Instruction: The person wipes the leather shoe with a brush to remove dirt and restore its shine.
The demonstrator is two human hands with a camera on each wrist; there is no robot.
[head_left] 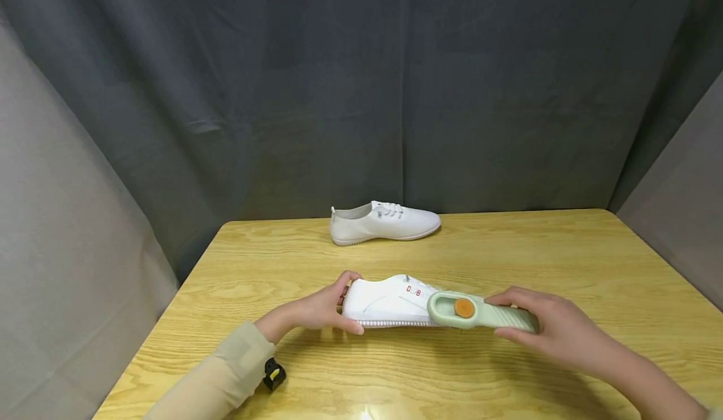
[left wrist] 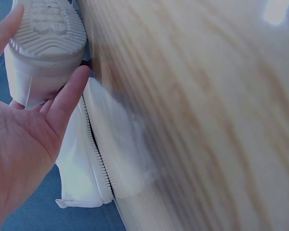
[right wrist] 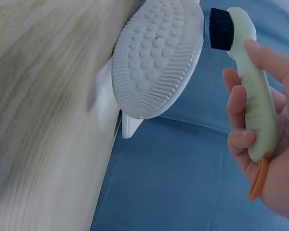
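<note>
My left hand (head_left: 322, 307) grips the heel end of a white sneaker (head_left: 384, 301) with red letters on its side, held just above the table. The left wrist view shows thumb and fingers spread around the heel, below the ridged sole (left wrist: 48, 29). My right hand (head_left: 556, 323) holds a pale green shoe brush (head_left: 503, 317) by its handle. An orange button sits on the brush's back, and an orange loop (right wrist: 260, 178) hangs from its end. In the right wrist view the black bristles (right wrist: 221, 29) face the sneaker, with a small gap between them.
A second white sneaker (head_left: 390, 224) stands upright near the back edge of the wooden table (head_left: 271, 250), toe to the right. Dark grey curtain (head_left: 316, 93) hangs behind the table. A small black device with a yellow mark (head_left: 274, 375) is by the left sleeve.
</note>
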